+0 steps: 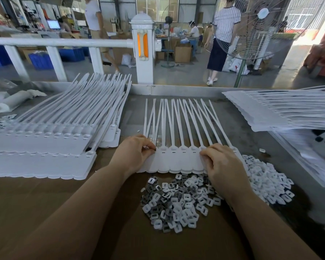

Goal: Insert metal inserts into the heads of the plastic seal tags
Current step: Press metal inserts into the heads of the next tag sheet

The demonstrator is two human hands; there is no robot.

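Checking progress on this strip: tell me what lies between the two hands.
In the head view, between the left hand and right hand lie the strip's middle tag heads, slots showing.

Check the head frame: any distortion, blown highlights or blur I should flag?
Head view: wide-angle bending curves the white railing and table edge; daylight blows out the top right doorway; stacked tags at right smear toward the edge; the strip of seal tags, both hands and the pile of inserts are sharp, evenly lit.
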